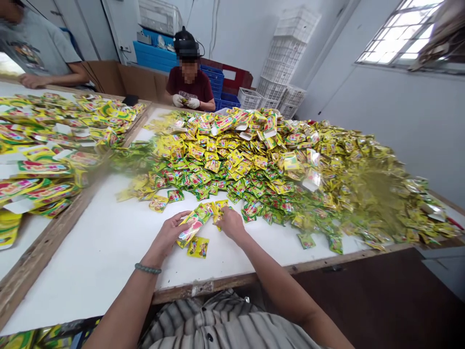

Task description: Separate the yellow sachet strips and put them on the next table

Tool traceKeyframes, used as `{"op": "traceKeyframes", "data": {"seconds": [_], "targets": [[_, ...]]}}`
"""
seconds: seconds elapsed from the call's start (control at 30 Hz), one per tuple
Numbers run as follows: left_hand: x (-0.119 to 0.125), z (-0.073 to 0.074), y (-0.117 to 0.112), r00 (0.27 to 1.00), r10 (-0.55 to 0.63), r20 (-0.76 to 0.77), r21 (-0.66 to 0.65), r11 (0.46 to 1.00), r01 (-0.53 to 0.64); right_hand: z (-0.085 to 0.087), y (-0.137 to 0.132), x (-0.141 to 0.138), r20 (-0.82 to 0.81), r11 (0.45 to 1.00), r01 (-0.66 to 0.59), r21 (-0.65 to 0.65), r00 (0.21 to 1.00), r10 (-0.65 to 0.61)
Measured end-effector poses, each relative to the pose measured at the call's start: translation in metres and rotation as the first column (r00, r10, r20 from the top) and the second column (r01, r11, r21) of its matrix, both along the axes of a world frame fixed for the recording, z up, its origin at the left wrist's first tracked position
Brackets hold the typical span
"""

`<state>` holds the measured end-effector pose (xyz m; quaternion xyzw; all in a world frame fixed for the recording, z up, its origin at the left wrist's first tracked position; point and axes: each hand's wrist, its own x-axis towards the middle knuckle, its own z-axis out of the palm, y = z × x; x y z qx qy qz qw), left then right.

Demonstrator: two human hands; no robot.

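My left hand [173,232] is closed around a small printed carton [194,225], yellow and green with a red picture, which lies tilted with its far end toward my right hand. In my right hand [231,224] the fingers pinch a yellow sachet [219,208] at that far end of the carton. Whether the sachet is partly inside the carton I cannot tell. Just below the carton, a loose yellow sachet [198,247] lies flat on the white tabletop [119,252]. Beyond my hands, a large heap of green and yellow sachets [218,167] begins.
Several cartons lie on top of the heap, one being a yellow carton [271,125]. Left of a wooden divider [69,213] are piled flat cartons [43,167]. Across the table sits a co-worker [191,87] in white gloves; another person [47,53] is at far left. White crates [283,58] stand behind.
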<state>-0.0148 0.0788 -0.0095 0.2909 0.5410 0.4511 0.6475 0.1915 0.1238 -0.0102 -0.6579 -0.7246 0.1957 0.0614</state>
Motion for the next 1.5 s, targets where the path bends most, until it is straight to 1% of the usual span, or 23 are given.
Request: {"op": "traceKeyframes", "data": {"seconds": [0.13, 0.2, 0.3, 0.37, 0.43, 0.5, 0.57, 0.63, 0.67, 0.7, 0.77, 0.8, 0.83, 0.87, 0.97, 1.03, 1.07, 1.17, 1.23, 1.33, 1.4, 1.43, 1.5], "targets": [[0.001, 0.0, -0.001, 0.999, -0.041, -0.028, 0.022, 0.999, 0.042, -0.002, -0.011, 0.018, -0.018, 0.987, -0.146, 0.07, 0.989, 0.147], [0.001, 0.0, -0.002, 0.997, -0.068, -0.029, 0.024, 0.997, 0.068, 0.001, -0.014, 0.027, -0.011, 0.976, -0.219, 0.023, 0.976, 0.219], [0.002, -0.001, -0.002, 0.993, -0.115, -0.007, -0.002, 0.993, 0.115, 0.007, -0.014, 0.034, 0.006, 0.959, -0.279, -0.048, 0.96, 0.279], [0.002, -0.001, -0.002, 0.99, -0.139, 0.007, -0.022, 0.99, 0.14, 0.01, -0.014, 0.034, 0.022, 0.944, -0.33, -0.018, 0.944, 0.331], [0.002, -0.001, -0.003, 0.988, -0.15, 0.021, -0.021, 0.988, 0.15, 0.011, -0.015, 0.031, -0.023, 0.935, -0.356, -0.006, 0.934, 0.356], [0.001, -0.001, -0.003, 0.989, -0.144, 0.031, -0.009, 0.989, 0.145, 0.01, -0.017, 0.028, -0.102, 0.944, -0.327, -0.041, 0.941, 0.322], [0.002, 0.0, -0.004, 0.992, -0.126, 0.028, 0.005, 0.992, 0.126, 0.009, -0.017, 0.027, -0.151, 0.967, -0.247, -0.057, 0.96, 0.236], [0.003, -0.001, -0.004, 0.992, -0.128, 0.015, 0.017, 0.992, 0.127, 0.008, -0.015, 0.025, -0.242, 0.989, -0.149, -0.013, 0.96, 0.141], [0.003, -0.001, -0.004, 0.99, -0.139, 0.011, 0.024, 0.99, 0.138, 0.007, -0.013, 0.023, -0.354, 0.996, -0.088, 0.0, 0.932, 0.082], [0.004, -0.001, -0.004, 0.988, -0.151, 0.008, 0.031, 0.988, 0.151, 0.007, -0.011, 0.02, -0.491, 1.0, -0.029, -0.008, 0.871, 0.021], [0.005, -0.001, -0.004, 0.986, -0.169, -0.001, 0.048, 0.984, 0.169, 0.005, -0.007, 0.01, -0.722, 0.996, 0.041, -0.076, 0.687, -0.083], [0.006, -0.001, -0.004, 0.985, -0.172, -0.01, 0.06, 0.983, 0.172, 0.005, -0.006, 0.004, -0.777, 0.993, 0.056, -0.105, 0.619, -0.117], [0.006, 0.0, -0.005, 0.985, -0.174, -0.02, 0.075, 0.982, 0.175, 0.004, -0.005, -0.001, -0.788, 0.991, 0.062, -0.118, 0.602, -0.131], [0.006, 0.0, -0.006, 0.984, -0.176, -0.031, 0.09, 0.98, 0.178, 0.004, -0.005, -0.005, -0.774, 0.991, 0.07, -0.113, 0.619, -0.132], [0.005, 0.001, -0.008, 0.982, -0.187, -0.022, 0.111, 0.976, 0.188, 0.008, -0.007, -0.011, -0.68, 0.996, 0.091, -0.023, 0.729, -0.083], [0.005, 0.0, -0.008, 0.981, -0.192, 0.016, 0.106, 0.976, 0.19, 0.014, -0.009, -0.01, -0.639, 0.996, 0.084, 0.022, 0.768, -0.05], [0.005, 0.0, -0.008, 0.981, -0.188, 0.036, 0.099, 0.978, 0.184, 0.017, -0.01, -0.009, -0.636, 0.997, 0.068, 0.026, 0.771, -0.036], [0.006, -0.001, -0.008, 0.984, -0.161, 0.072, 0.066, 0.985, 0.157, 0.024, -0.013, -0.005, -0.673, 0.999, -0.03, -0.017, 0.74, 0.011], [0.008, 0.0, -0.008, 0.985, -0.155, 0.08, 0.058, 0.987, 0.15, 0.026, -0.014, -0.004, -0.665, 0.997, -0.069, -0.022, 0.746, 0.037], [0.01, 0.003, -0.009, 0.984, -0.16, 0.081, 0.076, 0.985, 0.154, 0.024, -0.016, -0.004, -0.656, 0.999, -0.027, -0.04, 0.755, -0.006], [0.011, 0.004, -0.009, 0.985, -0.156, 0.078, 0.081, 0.985, 0.15, 0.023, -0.017, -0.006, -0.667, 0.998, -0.002, -0.068, 0.744, -0.044], [0.011, 0.005, -0.009, 0.985, -0.151, 0.08, 0.081, 0.986, 0.145, 0.022, -0.017, -0.007, -0.667, 0.997, -0.01, -0.075, 0.744, -0.043], [0.011, 0.006, -0.008, 0.989, -0.113, 0.091, 0.084, 0.991, 0.105, 0.023, -0.018, -0.01, -0.657, 0.996, -0.067, -0.055, 0.754, 0.014]]}}
